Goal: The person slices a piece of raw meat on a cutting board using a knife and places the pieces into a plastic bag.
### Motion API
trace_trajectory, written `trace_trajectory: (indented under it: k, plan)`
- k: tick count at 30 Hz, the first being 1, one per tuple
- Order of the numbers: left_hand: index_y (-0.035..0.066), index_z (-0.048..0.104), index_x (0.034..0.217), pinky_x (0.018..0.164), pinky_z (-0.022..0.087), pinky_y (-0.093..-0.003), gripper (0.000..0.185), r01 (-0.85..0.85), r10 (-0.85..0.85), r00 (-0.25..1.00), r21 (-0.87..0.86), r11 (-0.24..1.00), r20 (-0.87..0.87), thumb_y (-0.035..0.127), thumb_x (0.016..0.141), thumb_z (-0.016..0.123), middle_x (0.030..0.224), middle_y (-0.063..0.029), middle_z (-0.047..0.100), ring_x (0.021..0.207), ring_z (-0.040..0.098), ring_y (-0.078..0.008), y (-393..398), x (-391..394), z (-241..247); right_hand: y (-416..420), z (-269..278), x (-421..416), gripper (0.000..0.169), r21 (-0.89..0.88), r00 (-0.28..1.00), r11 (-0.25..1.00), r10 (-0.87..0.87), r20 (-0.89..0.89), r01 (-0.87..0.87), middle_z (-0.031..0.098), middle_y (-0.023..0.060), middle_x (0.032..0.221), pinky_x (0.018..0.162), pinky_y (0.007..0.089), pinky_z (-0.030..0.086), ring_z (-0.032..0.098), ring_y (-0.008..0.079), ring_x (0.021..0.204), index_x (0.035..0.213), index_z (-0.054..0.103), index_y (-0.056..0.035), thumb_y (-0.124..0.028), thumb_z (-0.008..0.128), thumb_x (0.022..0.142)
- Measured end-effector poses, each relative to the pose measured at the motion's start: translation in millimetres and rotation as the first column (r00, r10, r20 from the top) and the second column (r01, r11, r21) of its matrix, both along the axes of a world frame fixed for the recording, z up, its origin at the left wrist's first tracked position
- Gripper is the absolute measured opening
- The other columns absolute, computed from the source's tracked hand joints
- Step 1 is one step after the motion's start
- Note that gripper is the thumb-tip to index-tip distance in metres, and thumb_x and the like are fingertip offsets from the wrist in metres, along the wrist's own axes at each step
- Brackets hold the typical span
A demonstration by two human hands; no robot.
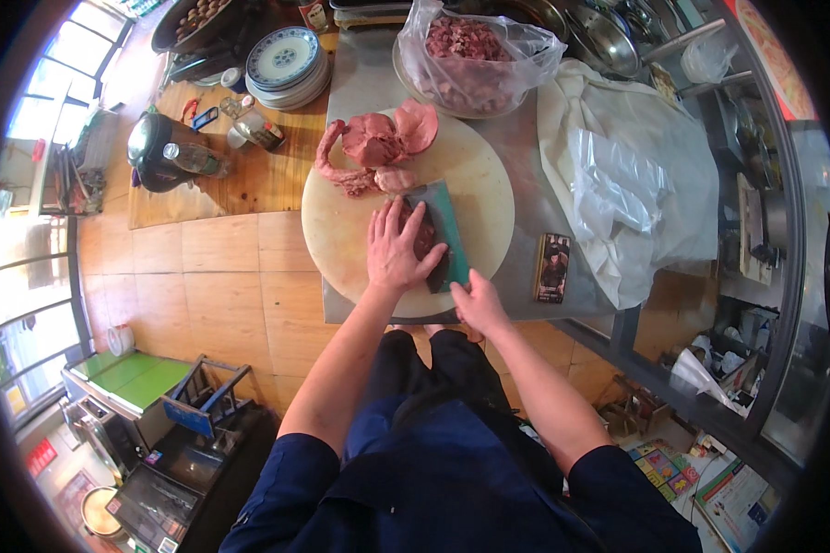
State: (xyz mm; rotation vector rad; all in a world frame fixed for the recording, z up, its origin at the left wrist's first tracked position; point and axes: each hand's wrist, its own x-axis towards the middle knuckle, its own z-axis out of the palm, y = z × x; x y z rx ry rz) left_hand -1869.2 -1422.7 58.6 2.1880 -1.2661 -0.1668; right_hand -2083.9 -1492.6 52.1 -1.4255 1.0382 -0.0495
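Observation:
My left hand (400,245) presses down on a dark red piece of meat (425,237) on the round cutting board (481,162). Its fingers point away from me, and the thumb reaches toward the cleaver. In my right hand (481,302) is the handle of a cleaver (449,221). The wide blade lies at the right side of the dark meat and looks greenish along its right part. Part of the meat is hidden under my left hand. Beyond my fingers, pink offal (373,142) lies on the board, with a long tube-like part curving at its left.
Behind the board, a plastic bag of chopped meat (470,79) sits in a bowl. To the right are a small printed box (552,268) and a white cloth (685,207) under clear plastic (615,183). Stacked plates (283,62) and a glass bottle (259,131) stand on the wooden table (277,183).

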Motion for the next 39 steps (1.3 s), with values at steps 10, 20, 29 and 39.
trace_trajectory:
  k: [10,20,29,39]
  plan:
    - [0.007,0.062,0.154,0.127,0.037,-0.0576,0.062,-0.252,0.239,0.965,-0.143,0.957,-0.104,0.021,0.094,0.074,0.162,-0.0268,0.054,0.152,0.048,-0.0486,38.8,-9.8,-18.0,79.1,-5.0,36.4,0.028,-0.188,0.996,0.979,0.09,0.022,-0.084,0.071,0.0259,0.081,0.072,0.0518,0.056,0.072,0.0441,0.074,0.109,0.062,0.0037,-0.021,0.072,0.101]
    - [0.003,0.063,0.152,0.125,0.039,-0.0551,0.059,-0.298,0.234,0.927,-0.2,0.933,-0.292,0.013,0.095,0.073,0.162,-0.0278,0.053,0.153,0.047,-0.0468,37.3,-13.7,13.5,79.1,38.3,37.8,0.021,-0.168,0.984,0.983,0.095,0.15,-0.069,0.067,0.0209,0.071,0.065,0.0482,0.054,0.072,0.033,0.067,0.104,0.062,0.0038,-0.015,0.071,0.1]
    - [0.006,0.069,0.143,0.123,0.042,-0.0572,0.058,-0.096,0.051,0.988,-0.32,0.942,-0.147,0.026,0.091,0.084,0.153,-0.0264,0.059,0.146,0.052,-0.0489,-136.3,-6.5,123.5,-61.4,137.6,33.2,0.017,0.039,0.975,0.996,-0.089,0.202,0.083,0.066,0.0084,0.066,0.047,0.0362,0.05,0.065,0.0169,0.051,0.104,0.056,-0.0005,-0.013,0.067,0.106]
    - [0.011,0.083,0.116,0.109,0.052,-0.0493,0.033,-0.111,0.102,0.993,-0.16,0.981,-0.06,0.035,0.098,0.07,0.119,-0.0186,0.078,0.117,0.07,-0.0413,-374.4,119.6,131.9,-284.6,205.3,149.3,0.02,0.311,0.935,0.935,-0.252,0.248,0.17,0.062,0.0057,0.081,0.051,0.0333,0.051,0.061,0.0142,0.059,0.098,0.052,-0.0055,-0.015,0.069,0.103]
